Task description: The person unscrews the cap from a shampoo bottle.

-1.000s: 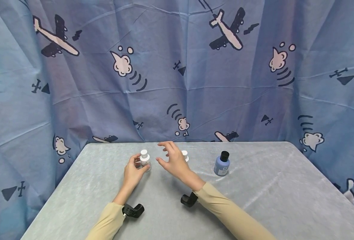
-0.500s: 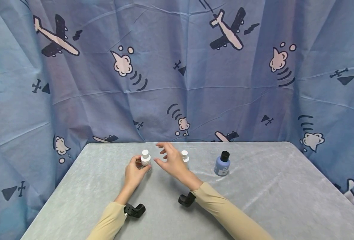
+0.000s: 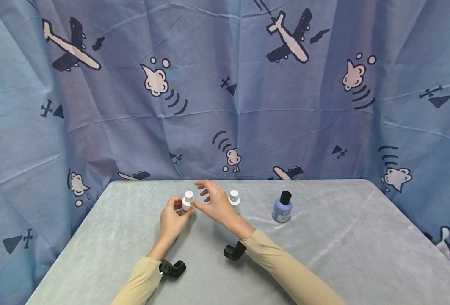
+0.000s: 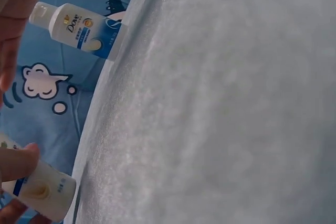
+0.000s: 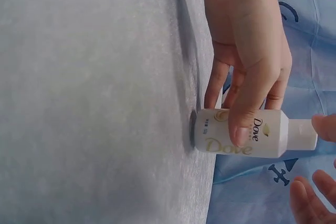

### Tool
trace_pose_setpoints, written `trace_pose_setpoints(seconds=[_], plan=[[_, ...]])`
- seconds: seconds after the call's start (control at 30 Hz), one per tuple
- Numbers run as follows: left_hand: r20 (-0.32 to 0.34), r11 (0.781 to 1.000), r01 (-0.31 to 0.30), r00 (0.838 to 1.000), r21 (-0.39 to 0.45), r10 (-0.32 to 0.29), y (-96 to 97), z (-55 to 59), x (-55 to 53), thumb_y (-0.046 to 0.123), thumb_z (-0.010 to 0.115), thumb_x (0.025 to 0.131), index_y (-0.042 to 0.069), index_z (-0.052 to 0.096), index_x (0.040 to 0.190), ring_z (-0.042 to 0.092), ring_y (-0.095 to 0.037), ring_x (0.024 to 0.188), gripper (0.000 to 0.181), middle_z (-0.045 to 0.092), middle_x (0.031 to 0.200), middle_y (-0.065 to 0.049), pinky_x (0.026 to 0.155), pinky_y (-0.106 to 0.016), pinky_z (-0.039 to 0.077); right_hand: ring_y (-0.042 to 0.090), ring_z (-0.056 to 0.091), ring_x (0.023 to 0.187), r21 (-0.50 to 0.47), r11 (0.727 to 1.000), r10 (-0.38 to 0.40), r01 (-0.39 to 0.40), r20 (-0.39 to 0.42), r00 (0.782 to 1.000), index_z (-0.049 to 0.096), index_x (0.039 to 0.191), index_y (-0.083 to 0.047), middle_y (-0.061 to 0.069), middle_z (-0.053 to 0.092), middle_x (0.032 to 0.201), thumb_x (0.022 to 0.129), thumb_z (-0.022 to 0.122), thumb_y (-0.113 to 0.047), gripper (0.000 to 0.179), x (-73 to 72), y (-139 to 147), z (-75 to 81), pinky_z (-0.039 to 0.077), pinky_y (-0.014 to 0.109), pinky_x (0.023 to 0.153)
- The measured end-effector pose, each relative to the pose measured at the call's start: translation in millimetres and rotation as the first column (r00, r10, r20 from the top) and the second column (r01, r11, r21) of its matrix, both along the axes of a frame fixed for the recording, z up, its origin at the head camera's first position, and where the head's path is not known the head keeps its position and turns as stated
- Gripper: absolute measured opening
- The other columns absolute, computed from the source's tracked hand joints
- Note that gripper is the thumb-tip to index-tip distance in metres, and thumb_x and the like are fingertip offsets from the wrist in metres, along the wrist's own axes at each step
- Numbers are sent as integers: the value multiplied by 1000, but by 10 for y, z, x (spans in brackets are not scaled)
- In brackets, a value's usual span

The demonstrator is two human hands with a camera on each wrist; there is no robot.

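Observation:
My left hand [image 3: 170, 221] grips a small white Dove bottle [image 5: 273, 135] with a white cap [image 3: 188, 196], thumb on the near side and fingers behind. The bottle stands upright, its base right at the tabletop. My right hand [image 3: 218, 206] is beside it with fingers spread and relaxed; the thumb overlaps the bottle just below the cap in the head view. Behind the right hand stands a second white Dove bottle [image 4: 79, 30] with a blue lower part, partly hidden in the head view.
A blue bottle [image 3: 282, 210] with a black cap stands farther right. Grey-white cloth covers the table [image 3: 346, 245], and a blue curtain [image 3: 209, 84] printed with planes hangs behind its back edge. Each wrist wears a black camera [image 3: 173, 268].
My left hand and the bottle have shifted slightly right. My right hand has moved a little left, bringing its thumb to the bottle's cap end and uncovering more of the second bottle.

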State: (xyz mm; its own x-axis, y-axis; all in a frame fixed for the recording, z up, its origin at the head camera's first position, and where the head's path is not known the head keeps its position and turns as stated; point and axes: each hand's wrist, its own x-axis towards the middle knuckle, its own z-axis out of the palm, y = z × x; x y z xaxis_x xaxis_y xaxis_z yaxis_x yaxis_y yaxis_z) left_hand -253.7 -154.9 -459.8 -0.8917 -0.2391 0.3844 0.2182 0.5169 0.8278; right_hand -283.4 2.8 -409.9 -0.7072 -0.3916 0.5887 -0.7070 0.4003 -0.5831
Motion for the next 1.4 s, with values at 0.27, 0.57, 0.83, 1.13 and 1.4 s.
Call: trace_pose_setpoints(seconds=[0.27, 0.57, 0.83, 1.13, 1.4], plan=[[-29, 1000, 16, 999, -8, -16, 30, 23, 11, 11, 82, 74, 3, 59, 111, 67, -28, 95, 44, 69, 103, -16, 76, -42, 56, 30, 67, 91, -24, 1000, 6, -5, 57, 998, 57, 119, -5, 16, 64, 107, 80, 78, -15, 45, -6, -37, 17, 58, 40, 73], [-43, 1000, 21, 999, -15, -22, 79, 43, 37, 14, 80, 76, 3, 58, 112, 66, -28, 94, 44, 69, 102, -17, 74, -38, 57, 27, 68, 90, -43, 999, 18, -14, 83, 996, 60, 116, -4, 13, 66, 103, 81, 76, -17, 40, -17, -63, 25, 58, 37, 73], [-56, 999, 48, 997, 21, -47, 93, 48, 57, 15, 82, 74, 3, 59, 109, 66, -28, 90, 43, 68, 96, -18, 73, -37, 58, 29, 69, 89, -100, 995, 27, -7, 202, 979, 62, 115, -4, 13, 67, 102, 80, 77, -15, 39, -7, -68, 49, 58, 39, 75], [-70, 999, 45, 997, -2, -45, 82, 50, 61, 15, 83, 72, 6, 61, 107, 66, -24, 86, 42, 70, 91, -14, 70, -35, 58, 22, 68, 83, -99, 995, -9, 31, 216, 976, 65, 109, -7, 10, 70, 98, 80, 78, -18, 34, -11, -76, 53, 58, 38, 75], [-58, 999, 36, 998, -31, -37, 58, 93, 59, 18, 86, 68, 9, 64, 102, 66, -20, 81, 42, 70, 85, -10, 70, -32, 57, 17, 67, 81, -82, 994, -42, 66, 271, 962, 68, 106, -8, 7, 72, 92, 79, 78, -19, 31, -32, -74, 60, 54, 23, 71]])
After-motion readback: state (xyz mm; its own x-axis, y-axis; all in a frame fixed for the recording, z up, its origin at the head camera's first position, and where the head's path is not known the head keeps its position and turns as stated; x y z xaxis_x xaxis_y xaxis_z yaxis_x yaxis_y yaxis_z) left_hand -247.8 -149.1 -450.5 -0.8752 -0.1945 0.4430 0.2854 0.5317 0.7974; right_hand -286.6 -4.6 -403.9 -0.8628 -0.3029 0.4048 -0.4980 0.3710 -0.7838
